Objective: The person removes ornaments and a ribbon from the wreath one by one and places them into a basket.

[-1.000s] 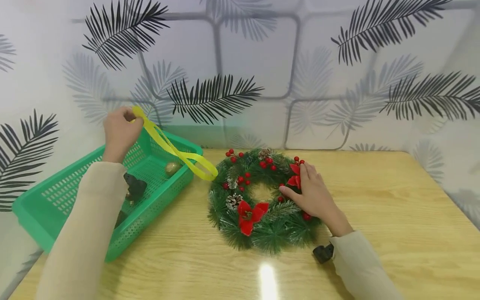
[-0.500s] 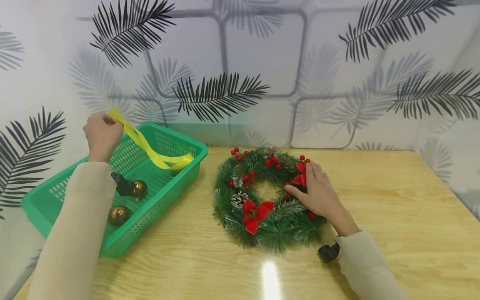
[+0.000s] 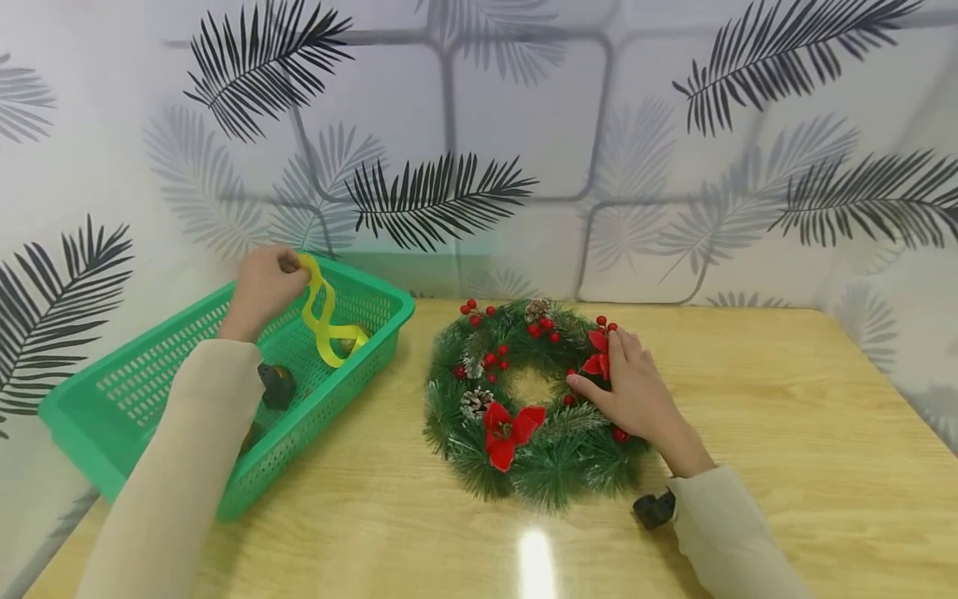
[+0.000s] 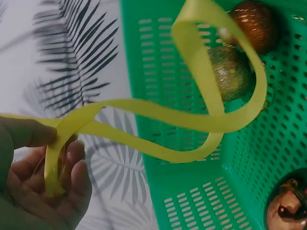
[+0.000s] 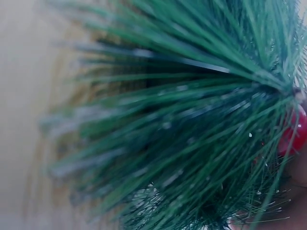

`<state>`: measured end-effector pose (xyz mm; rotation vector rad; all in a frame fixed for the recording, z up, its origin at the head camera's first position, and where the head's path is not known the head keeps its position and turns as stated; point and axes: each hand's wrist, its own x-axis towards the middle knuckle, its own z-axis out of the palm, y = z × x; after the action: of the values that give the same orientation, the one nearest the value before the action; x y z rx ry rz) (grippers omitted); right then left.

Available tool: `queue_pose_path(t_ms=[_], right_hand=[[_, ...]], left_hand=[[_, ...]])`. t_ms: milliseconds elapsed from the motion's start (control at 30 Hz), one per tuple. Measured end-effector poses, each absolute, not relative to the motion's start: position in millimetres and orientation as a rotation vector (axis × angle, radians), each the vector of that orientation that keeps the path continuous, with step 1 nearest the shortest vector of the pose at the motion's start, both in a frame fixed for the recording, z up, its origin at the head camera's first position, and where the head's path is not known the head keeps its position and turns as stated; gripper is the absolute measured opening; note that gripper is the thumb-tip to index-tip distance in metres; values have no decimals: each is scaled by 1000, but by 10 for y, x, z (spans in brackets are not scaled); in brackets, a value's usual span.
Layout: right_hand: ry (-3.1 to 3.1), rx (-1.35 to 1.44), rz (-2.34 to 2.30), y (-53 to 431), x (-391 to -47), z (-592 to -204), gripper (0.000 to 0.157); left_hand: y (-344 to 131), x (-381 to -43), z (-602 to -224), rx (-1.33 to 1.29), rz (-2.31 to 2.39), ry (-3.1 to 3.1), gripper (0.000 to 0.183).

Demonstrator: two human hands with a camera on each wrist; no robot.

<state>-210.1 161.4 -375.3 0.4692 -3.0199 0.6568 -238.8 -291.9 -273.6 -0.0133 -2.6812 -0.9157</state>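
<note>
My left hand [image 3: 271, 284] pinches one end of a yellow ribbon [image 3: 324, 334] above the far side of a green plastic basket [image 3: 75, 420]. Seen from the left wrist, the ribbon [image 4: 168, 115] loops loosely over the basket, its end held between thumb and fingers. Below it lie a copper-coloured bauble [image 4: 259, 26] and a glittery gold bauble [image 4: 231, 72]. My right hand [image 3: 638, 393] rests on the right side of a green Christmas wreath [image 3: 550, 474], fingers extended by a red flower and thumb towards the central hole. Green needles fill most of the right wrist view.
The wreath bears red berries, a pinecone [image 3: 476, 403] and a red poinsettia [image 3: 501, 453]. It lies on a wooden table [image 3: 786, 399], right of the basket. A shiny bauble [image 4: 287, 211] sits elsewhere in the basket. Behind stands a leaf-patterned backdrop [image 3: 516, 249].
My left hand first moved left, drawing the ribbon away from the wreath, then came back right and lower, so the ribbon hangs into the basket. My right hand has stayed on the wreath.
</note>
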Motion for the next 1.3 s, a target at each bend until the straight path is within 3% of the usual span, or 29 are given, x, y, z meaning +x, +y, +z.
queue_pose_path(t_ms=[333,800,1133,1300], right_hand=[[-2995,479,685,1552,-2084,-3733,98],[-2997,519,675,1374,-2167,-3730,98],[-3007,559,632,1429,-2305,-3568,96],[-3008,578,571,1502,-2420,-3301,92]], left_hand=[[-2739,-2397,-2728,-220,-817,-3038,28],[-2685,-2396,-2604,-275,-698,-3043,30],[-2177,-2452,-2485,-281,-837,-2859,32],[-1949,-2535,-2511,-327,-863,-2821,46]])
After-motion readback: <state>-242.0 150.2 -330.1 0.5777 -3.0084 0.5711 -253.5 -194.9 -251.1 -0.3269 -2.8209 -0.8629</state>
